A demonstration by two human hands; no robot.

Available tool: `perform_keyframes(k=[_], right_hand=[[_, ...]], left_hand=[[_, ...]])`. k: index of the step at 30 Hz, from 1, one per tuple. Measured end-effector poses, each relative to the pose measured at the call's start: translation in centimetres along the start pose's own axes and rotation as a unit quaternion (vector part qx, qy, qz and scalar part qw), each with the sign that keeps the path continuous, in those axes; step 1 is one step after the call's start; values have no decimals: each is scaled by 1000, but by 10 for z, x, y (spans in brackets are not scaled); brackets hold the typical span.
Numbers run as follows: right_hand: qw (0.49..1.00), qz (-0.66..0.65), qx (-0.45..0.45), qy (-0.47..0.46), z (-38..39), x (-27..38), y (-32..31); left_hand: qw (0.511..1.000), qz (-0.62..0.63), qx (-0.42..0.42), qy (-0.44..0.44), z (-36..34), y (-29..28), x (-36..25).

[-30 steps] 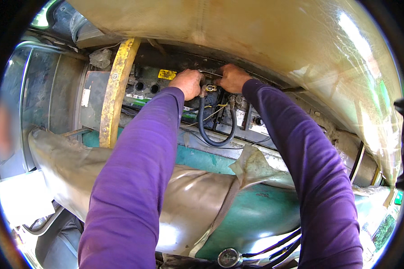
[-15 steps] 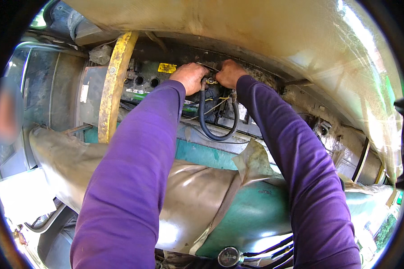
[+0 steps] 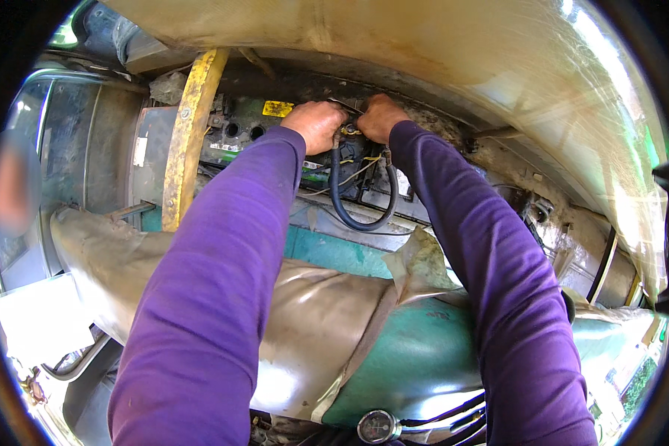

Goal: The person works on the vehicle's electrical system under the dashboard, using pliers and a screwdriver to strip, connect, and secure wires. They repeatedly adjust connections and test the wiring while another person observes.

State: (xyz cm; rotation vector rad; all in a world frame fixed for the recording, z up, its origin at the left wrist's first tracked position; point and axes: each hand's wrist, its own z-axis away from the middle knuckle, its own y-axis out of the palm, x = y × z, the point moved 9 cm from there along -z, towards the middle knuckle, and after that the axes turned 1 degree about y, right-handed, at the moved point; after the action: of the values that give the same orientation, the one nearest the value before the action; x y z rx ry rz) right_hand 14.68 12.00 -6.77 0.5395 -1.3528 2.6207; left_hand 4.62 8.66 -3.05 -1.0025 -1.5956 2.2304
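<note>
Both my arms, in purple sleeves, reach into the bay under the raised cover. My left hand [image 3: 317, 125] is closed, its fingertips curled in beside a cable end with a brassy fitting [image 3: 349, 129]. Just to the right, my right hand [image 3: 381, 119] is also closed, knuckles up. A thin dark metal bar [image 3: 347, 107], perhaps a tool, spans the gap between the hands; its ends are hidden by the fingers. Below them a thick black cable [image 3: 360, 224] hangs in a U. Behind the hands stand dirty battery-like boxes with a yellow label [image 3: 277, 109] and round dark holes [image 3: 233, 129].
A worn yellow bar [image 3: 188, 141] rises left of my arms. The brown cover [image 3: 424, 44] overhangs the bay. A brown and green padded seat [image 3: 409, 357] lies below, with a torn flap [image 3: 421, 260]. Near me is a round gauge [image 3: 377, 427]. A person [image 3: 11, 186] shows blurred at left.
Both hands have shifted slightly and stay at the cable end. The thin dark bar between them shows more plainly now. The view has moved a little.
</note>
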Motion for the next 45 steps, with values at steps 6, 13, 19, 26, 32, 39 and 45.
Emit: perform_keyframes(k=[6, 13, 19, 26, 32, 39, 45], right_hand=[[999, 21, 19, 22, 0, 1, 1], [999, 25, 26, -16, 17, 8, -16], [982, 172, 54, -56, 47, 10, -47], [944, 290, 88, -133, 32, 60, -47], [894, 385, 171, -153, 25, 98, -33], [939, 290, 21, -182, 62, 34, -49], [958, 251, 1, -138, 67, -2, -33]], left_hand=[[1000, -6, -2, 10, -1, 3, 0], [1000, -17, 16, 2, 5, 0, 3], [997, 2, 37, -61, 7, 3, 12], [995, -38, 7, -89, 12, -5, 15], [990, -59, 85, -94, 7, 2, 14], [997, -50, 39, -32, 4, 9, 14], [999, -42, 17, -23, 4, 11, 13]])
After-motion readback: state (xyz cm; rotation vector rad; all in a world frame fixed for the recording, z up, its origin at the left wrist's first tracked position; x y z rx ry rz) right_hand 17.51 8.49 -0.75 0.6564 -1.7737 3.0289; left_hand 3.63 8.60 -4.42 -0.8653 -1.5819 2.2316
